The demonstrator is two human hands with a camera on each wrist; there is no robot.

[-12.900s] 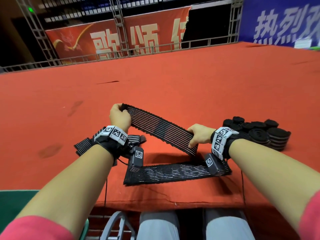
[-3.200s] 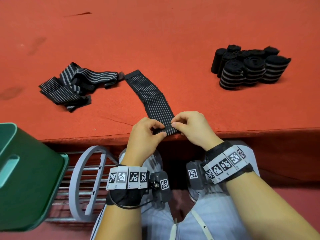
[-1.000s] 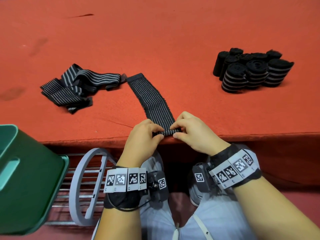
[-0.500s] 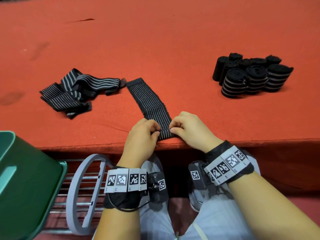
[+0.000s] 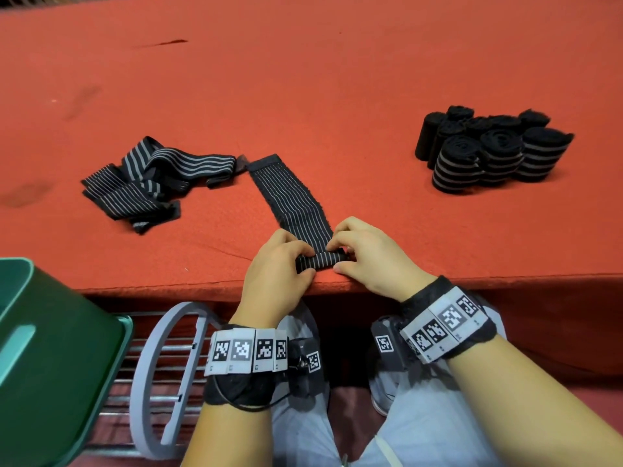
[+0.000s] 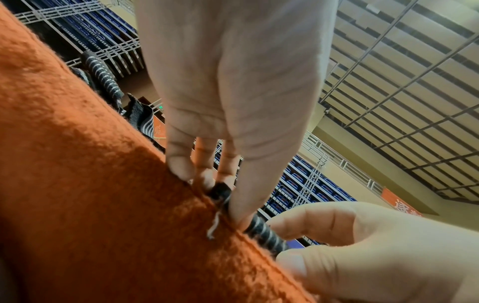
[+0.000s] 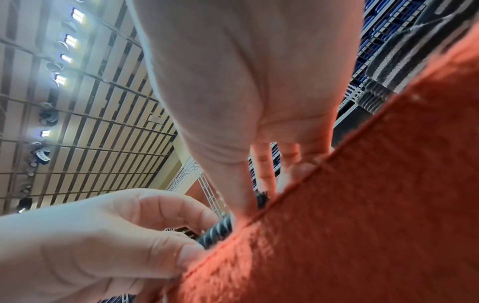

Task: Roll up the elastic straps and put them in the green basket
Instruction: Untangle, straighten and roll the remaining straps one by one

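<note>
Both hands pinch the small rolled end of a striped elastic strap (image 5: 296,210) at the red table's (image 5: 337,79) near edge, about 6 o'clock. The left hand (image 5: 276,267) and right hand (image 5: 367,254) curl their fingers round the roll. The green basket (image 5: 50,365) sits at 8 o'clock.

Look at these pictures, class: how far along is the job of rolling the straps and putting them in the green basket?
Done: a cluster of rolled straps stands on the red table, not in the green basket. In hand: the left hand and right hand pinch the small roll begun on one flat strap. Left: finishing it, rolling the loose pile, and basketing everything.
</note>
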